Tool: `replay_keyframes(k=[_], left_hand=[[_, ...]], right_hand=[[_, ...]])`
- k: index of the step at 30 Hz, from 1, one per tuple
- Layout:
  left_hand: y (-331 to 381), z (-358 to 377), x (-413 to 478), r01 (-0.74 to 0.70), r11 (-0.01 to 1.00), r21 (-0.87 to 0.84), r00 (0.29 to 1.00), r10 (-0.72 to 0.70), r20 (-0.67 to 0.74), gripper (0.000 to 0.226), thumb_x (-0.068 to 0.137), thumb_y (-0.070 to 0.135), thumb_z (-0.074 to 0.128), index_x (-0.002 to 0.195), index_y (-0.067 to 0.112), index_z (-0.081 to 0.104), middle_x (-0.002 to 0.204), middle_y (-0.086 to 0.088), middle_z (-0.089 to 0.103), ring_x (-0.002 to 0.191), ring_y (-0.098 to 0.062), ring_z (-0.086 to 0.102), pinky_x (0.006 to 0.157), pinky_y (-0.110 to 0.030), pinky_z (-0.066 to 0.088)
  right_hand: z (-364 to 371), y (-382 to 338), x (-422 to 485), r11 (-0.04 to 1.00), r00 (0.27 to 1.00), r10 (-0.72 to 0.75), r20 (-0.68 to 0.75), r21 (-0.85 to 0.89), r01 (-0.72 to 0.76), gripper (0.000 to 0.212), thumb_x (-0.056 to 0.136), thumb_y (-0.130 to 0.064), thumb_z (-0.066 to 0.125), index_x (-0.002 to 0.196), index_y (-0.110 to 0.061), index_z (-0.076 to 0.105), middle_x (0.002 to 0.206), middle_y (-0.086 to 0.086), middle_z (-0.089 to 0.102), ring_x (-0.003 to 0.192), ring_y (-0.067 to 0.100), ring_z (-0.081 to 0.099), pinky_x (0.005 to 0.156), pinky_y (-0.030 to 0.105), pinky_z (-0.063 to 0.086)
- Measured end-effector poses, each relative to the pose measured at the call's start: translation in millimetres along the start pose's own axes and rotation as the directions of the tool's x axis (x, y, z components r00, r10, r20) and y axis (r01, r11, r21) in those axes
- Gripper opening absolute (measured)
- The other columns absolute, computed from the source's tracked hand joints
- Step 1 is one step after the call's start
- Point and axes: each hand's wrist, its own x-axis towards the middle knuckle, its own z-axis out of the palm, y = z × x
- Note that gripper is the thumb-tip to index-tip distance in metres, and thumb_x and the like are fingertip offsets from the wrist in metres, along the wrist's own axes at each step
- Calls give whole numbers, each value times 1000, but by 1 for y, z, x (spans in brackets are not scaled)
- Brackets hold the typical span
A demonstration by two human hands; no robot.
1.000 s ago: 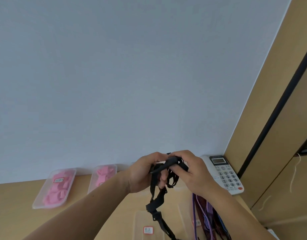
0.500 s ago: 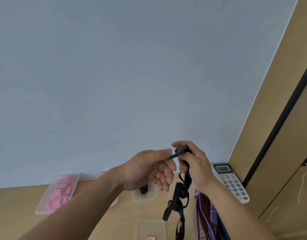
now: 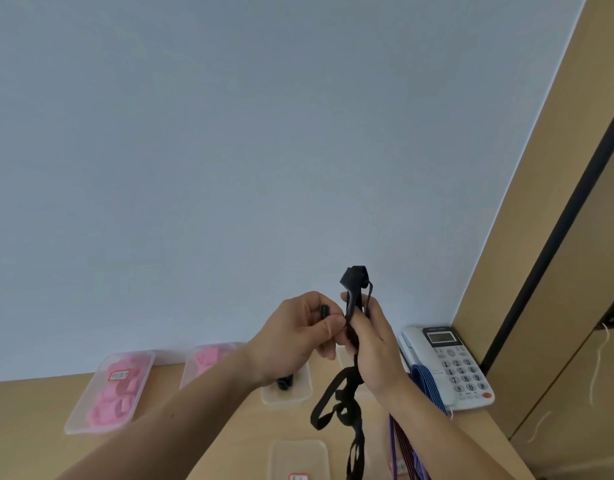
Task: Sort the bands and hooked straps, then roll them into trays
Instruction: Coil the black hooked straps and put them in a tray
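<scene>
Above tan wooden desk (image 3: 229, 427), left hand (image 3: 298, 337) pinches and right hand (image 3: 371, 344) grips long black woven strap (image 3: 336, 400); tail hangs toward 6 o'clock, likely straightening it before rolling.

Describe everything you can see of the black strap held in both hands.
The black strap is a narrow woven-looking band, limp and tangled. Its folded top end sticks up above the right hand, which grips it; the left hand pinches it alongside. Below, it hangs in loose loops over the table, running off the bottom edge.
</scene>
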Motion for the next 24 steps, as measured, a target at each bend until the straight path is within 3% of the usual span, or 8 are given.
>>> replay_keyframes(k=[4,8,11,14,18,20,22,24], left_hand=[[0,-8,-1,155,968,-195,988,-150,44,8,100,5,52,96,6,58,80,-10,68,58,-17,58,61,-26,48],[1,-12,-5,215,948,-236,975,-197,99,10,100,4,51,102,6,60,78,-7,65,59,-17,56,62,-26,48],[4,-7,-5,129,991,-15,992,-129,-6,9,97,11,56,100,11,64,75,-1,65,60,-14,56,63,-23,48],[2,2,-3,101,933,346,989,-57,-135,9,99,22,55,99,21,64,73,-2,65,60,-8,56,60,-24,49],[-3,6,0,81,845,529,946,103,-309,15,98,18,52,91,17,65,60,4,54,51,-6,44,54,-18,39],[-4,7,2,19,743,669,937,221,-272,20,98,14,49,90,8,67,70,-1,60,61,-11,51,62,-28,46],[-7,8,3,-53,612,789,933,312,-179,20,97,10,50,100,6,69,84,-6,63,73,-20,59,69,-36,49],[-8,4,2,-108,418,902,908,410,-82,18,85,-2,63,99,5,72,78,-9,60,65,-26,58,58,-34,49]], right_hand=[[-15,-4,1,993,985,103,138,39,-109,57,92,-52,38,105,-1,60,67,7,53,62,17,47,61,29,43],[-17,-12,5,985,983,171,67,12,-172,49,104,-45,39,74,-23,71,65,6,61,61,19,61,60,26,52],[-8,-11,2,980,980,200,0,-12,-200,41,102,-31,45,70,-18,66,64,4,62,52,19,54,49,25,45],[3,-10,1,975,974,209,-86,-64,-215,36,101,-25,42,72,-12,58,59,2,56,46,17,44,43,25,37],[14,-11,0,930,984,126,-128,-330,-162,35,104,-24,36,77,-10,53,60,-1,61,52,14,52,53,27,41],[15,-8,-4,898,983,141,-118,-402,-177,35,102,-29,37,76,-12,54,57,-6,59,55,10,52,57,25,38],[16,-8,-7,927,968,234,-94,-278,-251,42,93,-40,37,74,-8,54,49,-10,53,49,8,46,51,21,36],[16,-12,-5,935,946,319,-64,-140,-325,55,94,-51,31,72,-6,56,51,-4,55,43,10,41,43,20,35]])
